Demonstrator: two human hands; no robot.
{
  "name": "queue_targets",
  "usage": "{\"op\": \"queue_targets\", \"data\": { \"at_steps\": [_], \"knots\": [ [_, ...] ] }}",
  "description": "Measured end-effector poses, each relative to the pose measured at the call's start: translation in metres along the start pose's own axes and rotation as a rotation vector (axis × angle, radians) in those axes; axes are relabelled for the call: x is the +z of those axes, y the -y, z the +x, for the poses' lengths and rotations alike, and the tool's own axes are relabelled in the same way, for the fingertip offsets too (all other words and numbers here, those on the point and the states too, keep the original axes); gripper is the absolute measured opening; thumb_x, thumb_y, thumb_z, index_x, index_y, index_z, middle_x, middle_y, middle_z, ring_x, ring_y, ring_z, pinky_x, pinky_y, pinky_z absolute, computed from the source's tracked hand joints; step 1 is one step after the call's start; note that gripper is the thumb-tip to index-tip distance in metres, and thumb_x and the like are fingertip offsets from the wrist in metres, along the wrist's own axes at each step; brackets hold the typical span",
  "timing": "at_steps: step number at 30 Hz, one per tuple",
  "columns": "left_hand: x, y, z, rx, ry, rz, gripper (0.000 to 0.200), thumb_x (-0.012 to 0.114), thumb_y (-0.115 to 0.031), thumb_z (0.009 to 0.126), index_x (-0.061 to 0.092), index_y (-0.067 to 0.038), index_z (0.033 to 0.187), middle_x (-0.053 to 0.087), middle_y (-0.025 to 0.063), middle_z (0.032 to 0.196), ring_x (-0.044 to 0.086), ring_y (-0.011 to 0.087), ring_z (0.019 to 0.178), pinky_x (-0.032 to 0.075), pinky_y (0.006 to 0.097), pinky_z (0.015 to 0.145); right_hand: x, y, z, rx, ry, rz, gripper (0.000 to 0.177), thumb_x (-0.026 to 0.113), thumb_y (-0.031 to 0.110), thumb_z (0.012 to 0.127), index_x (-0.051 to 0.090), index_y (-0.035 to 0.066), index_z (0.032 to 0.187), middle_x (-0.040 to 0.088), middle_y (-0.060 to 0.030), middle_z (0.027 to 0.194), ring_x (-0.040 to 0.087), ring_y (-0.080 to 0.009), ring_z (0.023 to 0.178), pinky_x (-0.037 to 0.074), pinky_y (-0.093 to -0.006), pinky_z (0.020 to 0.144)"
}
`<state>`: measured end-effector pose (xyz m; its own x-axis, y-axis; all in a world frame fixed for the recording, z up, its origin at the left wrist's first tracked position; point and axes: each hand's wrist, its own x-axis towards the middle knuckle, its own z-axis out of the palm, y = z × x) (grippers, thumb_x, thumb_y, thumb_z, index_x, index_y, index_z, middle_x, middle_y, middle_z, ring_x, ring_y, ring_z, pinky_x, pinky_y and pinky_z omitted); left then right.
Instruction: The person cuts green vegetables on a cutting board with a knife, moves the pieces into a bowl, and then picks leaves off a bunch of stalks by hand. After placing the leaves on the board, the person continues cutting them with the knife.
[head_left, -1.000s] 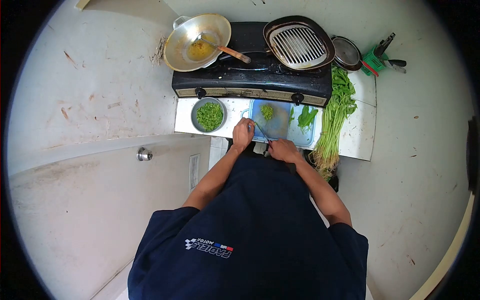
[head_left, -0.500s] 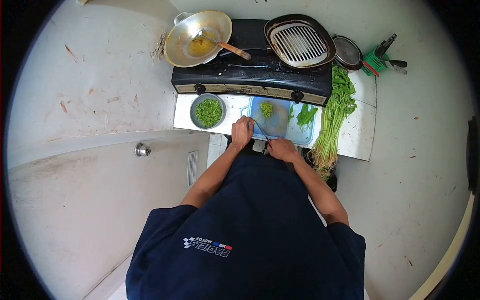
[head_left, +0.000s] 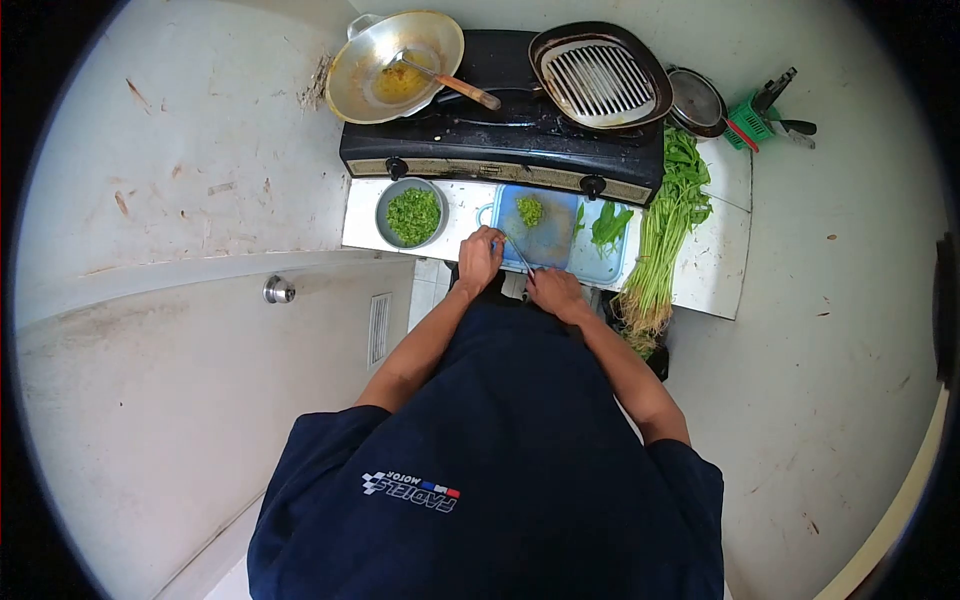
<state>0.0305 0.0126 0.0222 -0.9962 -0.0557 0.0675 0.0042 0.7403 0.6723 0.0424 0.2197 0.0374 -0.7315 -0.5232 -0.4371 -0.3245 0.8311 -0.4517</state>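
Note:
A knife (head_left: 519, 254) is in my right hand (head_left: 557, 293), its blade angled up and left over the near edge of the blue cutting board (head_left: 550, 240). Beside the blade tip, at the board's lower left corner, my left hand (head_left: 480, 256) is closed with its fingers pressed together; what it holds is too small to name. A small heap of chopped greens (head_left: 530, 210) lies on the board. Green leaves (head_left: 609, 228) rest at the right, on a light blue tray (head_left: 600, 268) under the board. Left of it stands a grey bowl (head_left: 443, 214) of chopped greens.
Behind the board is a black stove (head_left: 490, 150) with a wok (head_left: 345, 80) holding a wooden-handled utensil (head_left: 470, 92), and a grill pan (head_left: 600, 82). At the right are long leafy greens with roots (head_left: 660, 240), a lidded pan (head_left: 697, 101) and a green basket (head_left: 748, 120) of utensils.
The whole view has shifted slightly. My right hand and the knife have moved a little to the left, closer to my left hand.

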Motion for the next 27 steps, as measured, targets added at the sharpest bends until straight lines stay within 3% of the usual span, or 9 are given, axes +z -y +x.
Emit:
{"op": "queue_targets", "data": {
  "at_steps": [9,15,18,27],
  "knots": [
    [0.003,0.004,-0.006,-0.021,0.023,-0.016,0.006,0.069,-0.005,0.086,0.072,-0.003,0.092,0.07,0.0128,0.091,0.07,0.0348,0.083,0.055,0.0449,0.076,0.01,0.004,0.015,0.012,-0.164,-0.012,0.038,0.057,0.034,0.099,0.074,0.001,0.094,0.074,-0.0224,0.09,0.074,-0.039,0.086,0.058,-0.0517,0.078],
    [0.0,0.004,-0.008,-0.054,0.024,-0.028,0.008,0.07,-0.008,0.088,0.073,-0.004,0.094,0.07,0.0126,0.092,0.07,0.0342,0.081,0.055,0.0444,0.074,0.006,-0.003,0.027,0.112,-0.18,0.034,0.039,0.059,0.035,0.098,0.075,0.0,0.095,0.075,-0.0241,0.09,0.075,-0.0402,0.084,0.059,-0.0516,0.077],
    [0.001,0.005,-0.006,-0.057,0.027,-0.013,0.008,0.07,-0.008,0.088,0.073,-0.005,0.094,0.07,0.0125,0.092,0.07,0.034,0.081,0.055,0.0441,0.074,-0.001,-0.008,0.027,0.136,-0.214,0.077,0.04,0.058,0.034,0.099,0.074,-0.003,0.095,0.073,-0.0269,0.084,0.073,-0.0449,0.08,0.059,-0.0527,0.078],
    [0.006,0.003,0.014,0.021,0.011,-0.004,0.005,0.069,-0.005,0.085,0.073,-0.004,0.088,0.07,0.0124,0.088,0.07,0.0337,0.082,0.056,0.0434,0.075,0.005,0.004,0.028,0.086,-0.222,0.085,0.043,0.055,0.036,0.1,0.074,-0.001,0.092,0.074,-0.0249,0.086,0.073,-0.0429,0.078,0.059,-0.0526,0.076]
  ]
}}
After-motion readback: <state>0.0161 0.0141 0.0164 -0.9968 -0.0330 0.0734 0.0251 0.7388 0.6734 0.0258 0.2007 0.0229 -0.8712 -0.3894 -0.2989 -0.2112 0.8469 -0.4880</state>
